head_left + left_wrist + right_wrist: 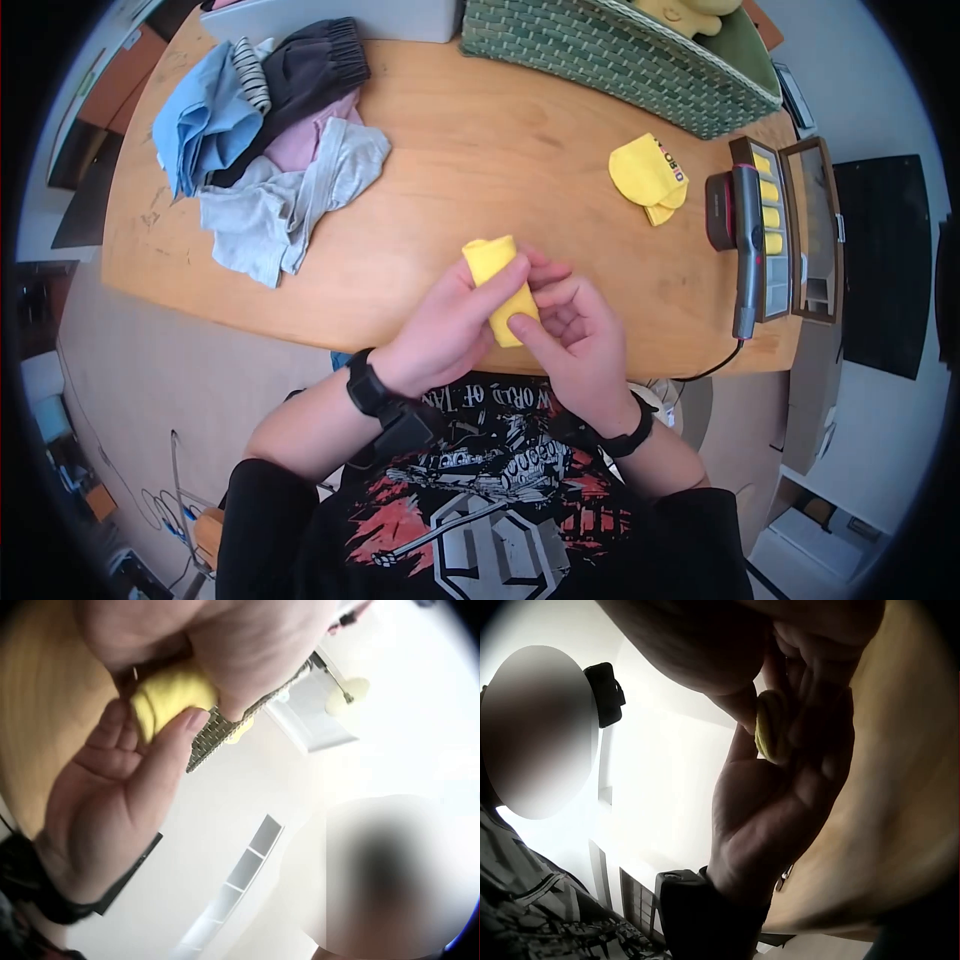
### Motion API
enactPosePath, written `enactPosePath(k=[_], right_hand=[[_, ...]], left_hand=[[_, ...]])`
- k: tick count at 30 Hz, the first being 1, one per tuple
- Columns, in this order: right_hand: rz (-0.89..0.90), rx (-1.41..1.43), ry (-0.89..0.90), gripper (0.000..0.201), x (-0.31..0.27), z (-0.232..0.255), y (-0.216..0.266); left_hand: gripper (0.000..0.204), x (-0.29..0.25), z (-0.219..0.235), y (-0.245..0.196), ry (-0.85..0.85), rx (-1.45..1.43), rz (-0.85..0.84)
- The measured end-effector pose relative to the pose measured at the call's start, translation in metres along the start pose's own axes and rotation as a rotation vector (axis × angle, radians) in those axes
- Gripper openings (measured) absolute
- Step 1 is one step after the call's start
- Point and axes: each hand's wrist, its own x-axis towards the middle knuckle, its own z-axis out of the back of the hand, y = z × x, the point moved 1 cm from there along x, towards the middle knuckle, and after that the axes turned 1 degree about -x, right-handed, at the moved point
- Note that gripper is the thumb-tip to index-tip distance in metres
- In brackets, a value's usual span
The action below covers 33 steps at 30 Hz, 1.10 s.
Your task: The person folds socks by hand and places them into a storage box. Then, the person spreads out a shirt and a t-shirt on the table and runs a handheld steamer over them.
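A rolled yellow sock [488, 262] is held up between both hands near the table's front edge. My left hand [446, 318] grips it from the left, thumb laid across its front. From the right, my right hand [588, 350] pinches its lower end, thumb on the front and fingers curled behind. In the left wrist view, the right thumb presses the end of the roll [169, 701]. The right wrist view shows the sock's folded layers [769, 735] end-on, in shadow between the two hands. Farther right on the table lies a flat pair of yellow socks [645, 175] with dark lettering.
Folded clothes [290, 200] lie at the left of the wooden table [480, 150]. A green woven basket [620, 65] and a white bin [340, 22] stand at the back. At right, a corded dark appliance [746, 250] lies against a divided box [775, 285] holding several yellow rolls.
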Motion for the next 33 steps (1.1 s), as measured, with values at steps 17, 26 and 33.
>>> enactPosePath(k=[17, 26, 33], right_hand=[[-0.038, -0.32, -0.097, 0.015, 0.01, -0.006, 0.013], [0.031, -0.45, -0.138, 0.037, 0.019, -0.005, 0.003], [0.117, -0.537, -0.029, 0.04, 0.016, -0.001, 0.005]], left_hand=[[0.021, 0.008, -0.001, -0.001, -0.175, -0.615, -0.015], [0.021, 0.012, 0.004, 0.003, -0.172, -0.621, -0.008], [0.022, 0.007, 0.002, 0.006, -0.176, -0.672, 0.011]])
